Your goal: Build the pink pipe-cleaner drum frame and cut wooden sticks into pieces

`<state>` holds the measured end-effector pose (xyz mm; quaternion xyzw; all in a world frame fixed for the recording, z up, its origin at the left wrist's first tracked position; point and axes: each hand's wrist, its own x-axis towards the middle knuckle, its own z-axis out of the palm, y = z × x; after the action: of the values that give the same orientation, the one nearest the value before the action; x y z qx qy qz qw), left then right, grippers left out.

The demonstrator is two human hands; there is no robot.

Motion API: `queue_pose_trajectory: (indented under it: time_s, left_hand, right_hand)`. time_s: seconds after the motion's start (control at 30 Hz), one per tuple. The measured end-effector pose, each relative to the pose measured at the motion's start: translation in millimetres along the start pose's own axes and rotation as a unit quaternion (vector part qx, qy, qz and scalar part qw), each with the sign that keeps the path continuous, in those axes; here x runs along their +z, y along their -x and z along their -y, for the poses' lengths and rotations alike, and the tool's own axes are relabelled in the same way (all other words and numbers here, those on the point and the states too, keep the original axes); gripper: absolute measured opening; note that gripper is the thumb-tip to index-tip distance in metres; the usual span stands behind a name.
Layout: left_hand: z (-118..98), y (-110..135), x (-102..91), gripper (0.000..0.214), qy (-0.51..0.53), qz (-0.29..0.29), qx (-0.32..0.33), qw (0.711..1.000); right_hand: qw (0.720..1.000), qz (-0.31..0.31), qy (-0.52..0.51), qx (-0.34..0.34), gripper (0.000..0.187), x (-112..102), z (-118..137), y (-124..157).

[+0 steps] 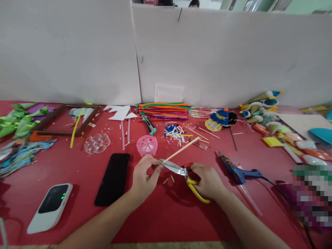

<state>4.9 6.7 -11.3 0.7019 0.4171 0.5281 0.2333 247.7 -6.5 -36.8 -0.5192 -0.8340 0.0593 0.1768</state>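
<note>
**One head-worn view, looking forward and down**

The camera sits on the person's head, above the near edge of the red table [166, 214]. It faces across it to the white partition boards [220, 55] behind. The left hand [144, 178], on a thin wooden stick [181, 149], and the right hand [207, 181], on yellow-handled metal scissors [178, 169], lie close under the lens, just below mid-frame. The wide view reaches from green paper cones [18, 121] at the left to a blue hot-glue gun [238, 171] on the right.

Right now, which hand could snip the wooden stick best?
Probably the right hand: it grips the yellow scissors, whose blades sit at the wooden stick. The left hand only pinches the stick's near end.
</note>
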Motion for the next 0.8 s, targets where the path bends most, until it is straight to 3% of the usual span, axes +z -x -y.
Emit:
queue_pose_trajectory:
  time_s: [0.2,0.6,0.8]
  left_hand:
    - [-1,-4,-1.0,0.009,-0.007,-0.003,0.022,1.0]
    - [-11,-4,-9.2,0.01,0.002,0.016,0.03,0.999]
    - [-8,-2,-7.7,0.009,0.001,0.018,0.024,1.0]
  right_hand:
    - [1.0,0.013,-0.015,0.023,0.019,0,1,-1]
    - [0.997,-0.061,-0.032,-0.034,0.011,0,6,1]
    - [0.998,-0.054,-0.02,-0.03,0.011,0,6,2]
